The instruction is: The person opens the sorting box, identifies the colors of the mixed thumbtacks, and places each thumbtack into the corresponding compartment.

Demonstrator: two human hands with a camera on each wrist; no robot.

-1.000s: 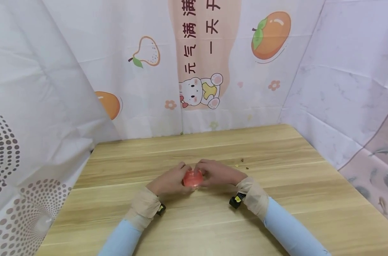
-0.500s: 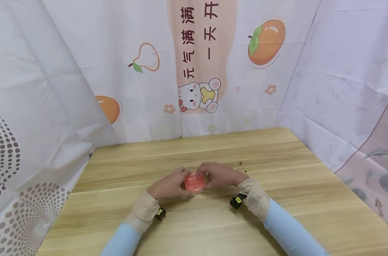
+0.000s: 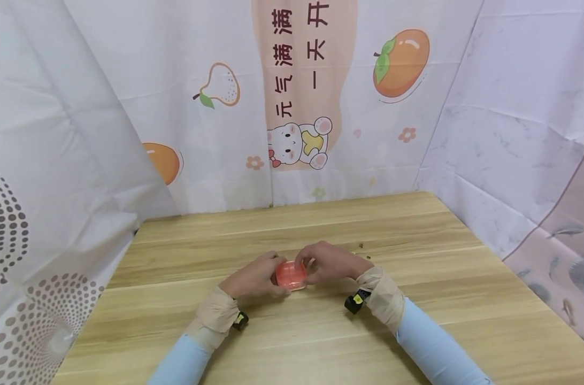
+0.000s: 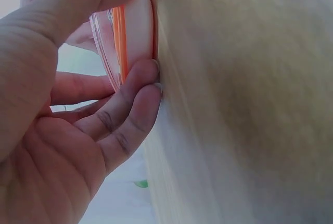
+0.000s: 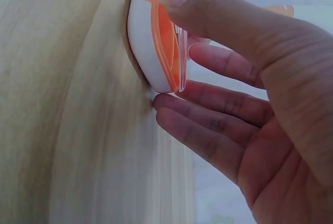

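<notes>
A small box (image 3: 291,275) with a white base, orange inside and clear lid lies on the wooden table between both hands. My left hand (image 3: 257,277) grips its left side. In the left wrist view, the thumb lies along the near side of the white base (image 4: 139,34) and the fingertips are at the far side. My right hand (image 3: 330,262) is at the right side, its thumb (image 5: 177,2) pressed on the orange rim (image 5: 158,31) and curled fingers around the edge. The clear lid (image 5: 182,62) stands slightly apart from the rim there.
The wooden table (image 3: 215,240) reaches back to a printed curtain (image 3: 215,160). Several tiny dark and yellow bits (image 3: 361,246) lie beyond the right wrist. Curtains also hang along the left and right sides. Each wrist wears a small black camera (image 3: 354,302).
The head view has tilted slightly upward. The box's top shows more fully than a second ago, and both hands stay on it in nearly the same place.
</notes>
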